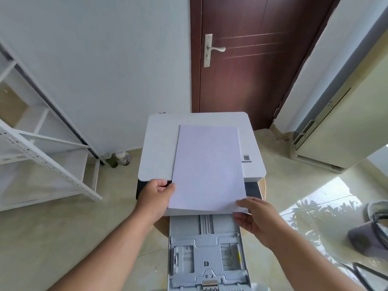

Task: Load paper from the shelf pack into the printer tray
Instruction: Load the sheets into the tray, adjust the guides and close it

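- While the paper stack lies flat on top of the printer, its near edge overhanging toward you, you have both hands on that near edge and the tray is still bare.
- Left hand: closed on the stack's near-left corner, thumb on top, fingers curled beneath. Keep this pinch firm so the sheets do not fan.
- Right hand: fingers loosely spread at the near-right corner, fingertips on the top sheet, thumb below the edge. Whether it grips the full thickness I cannot tell; close it before you lift.
- Printer tray: pulled out toward you, just below the stack's near edge, grey guides visible, no paper in it.
- Handling, as a judgement: square the edges against the printer lid first, then lift level with both hands.
- Lower the stack between the side guides, flat and not skewed, under any retaining tabs.
- Risk: loose top sheets may slide off the overhang; hold top and bottom together.
- Shelf: stands well apart on your left.
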### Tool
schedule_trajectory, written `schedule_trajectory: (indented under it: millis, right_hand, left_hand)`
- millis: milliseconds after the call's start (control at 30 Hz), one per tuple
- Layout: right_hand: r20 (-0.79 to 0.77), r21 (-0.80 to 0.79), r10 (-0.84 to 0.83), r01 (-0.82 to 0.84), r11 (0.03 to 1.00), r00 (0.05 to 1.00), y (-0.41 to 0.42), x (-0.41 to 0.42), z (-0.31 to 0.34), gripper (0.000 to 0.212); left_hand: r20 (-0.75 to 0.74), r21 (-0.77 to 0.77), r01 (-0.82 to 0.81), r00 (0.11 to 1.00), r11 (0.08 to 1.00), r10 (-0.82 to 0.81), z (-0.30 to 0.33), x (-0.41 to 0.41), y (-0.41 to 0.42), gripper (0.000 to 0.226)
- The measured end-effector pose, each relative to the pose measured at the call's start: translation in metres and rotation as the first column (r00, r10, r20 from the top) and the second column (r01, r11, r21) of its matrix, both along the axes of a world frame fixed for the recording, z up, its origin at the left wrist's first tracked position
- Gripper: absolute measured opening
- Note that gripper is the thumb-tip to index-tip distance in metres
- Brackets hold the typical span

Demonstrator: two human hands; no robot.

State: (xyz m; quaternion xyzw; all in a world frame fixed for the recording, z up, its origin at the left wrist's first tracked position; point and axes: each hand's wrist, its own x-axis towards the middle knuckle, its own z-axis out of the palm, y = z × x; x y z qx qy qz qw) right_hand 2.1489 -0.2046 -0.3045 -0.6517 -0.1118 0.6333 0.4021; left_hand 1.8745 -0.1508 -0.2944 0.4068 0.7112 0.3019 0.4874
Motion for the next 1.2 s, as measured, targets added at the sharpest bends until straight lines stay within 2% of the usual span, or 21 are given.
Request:
schedule_trajectory:
  millis: [67,200,300,433,500,567,667,733,867,1067,1200]
  right_hand:
    - [-0.061,-0.035,0.063,-0.065,0.997,0.996,0.011,0.008,0.007,0.025]
    - [-0.056,-0.053,0.146,-0.149,0.987,0.988,0.034,0.013,0.021,0.020]
    - [-0.002,0.075,0.330,-0.329,0.941,0.944,0.032,0.019,0.023,0.019]
    - [0.089,0.294,0.470,-0.474,0.830,0.878,0.025,0.025,0.036,0.025]
    - [0.186,0.343,0.468,-0.504,0.793,0.864,0.036,0.022,0.043,0.037]
    - [0.253,0.386,0.378,-0.451,0.805,0.891,0.057,0.016,0.056,0.040]
    - [0.169,0.506,0.246,-0.298,0.810,0.954,0.094,0.003,0.084,0.032]
    - [0.190,0.574,0.194,-0.269,0.773,0.962,0.113,-0.008,0.099,0.031]
    - [0.234,0.651,0.102,-0.234,0.723,0.967,0.131,-0.017,0.097,0.027]
    - [0.275,0.569,0.071,-0.222,0.792,0.959,0.129,-0.016,0.059,0.031]
    - [0.292,0.578,0.034,-0.204,0.790,0.956,0.130,-0.016,0.055,0.032]
  left_hand:
    - [0.058,-0.041,0.011,0.998,0.999,-0.009,-0.002,0.005,0.004,0.032]
    - [0.204,-0.136,0.111,0.975,0.984,-0.082,0.007,0.011,0.004,0.034]
    - [0.355,-0.147,0.170,0.929,0.974,-0.108,0.020,0.007,0.009,0.037]
    - [0.588,-0.042,0.090,0.808,0.995,-0.049,0.048,0.008,0.036,0.030]
    - [0.592,0.076,0.036,0.803,0.996,-0.074,0.066,0.014,0.052,0.033]
    - [0.561,0.236,0.004,0.816,0.972,-0.140,0.087,0.020,0.064,0.036]
    - [0.450,0.421,0.019,0.863,0.907,-0.227,0.118,0.025,0.077,0.036]
    - [0.385,0.487,0.016,0.894,0.873,-0.231,0.131,0.026,0.086,0.034]
    - [0.396,0.538,-0.057,0.898,0.841,-0.193,0.133,0.027,0.098,0.026]
    - [0.332,0.476,-0.048,0.935,0.878,-0.129,0.086,0.035,0.091,0.027]
    - [0.332,0.483,-0.046,0.934,0.874,-0.134,0.079,0.038,0.091,0.029]
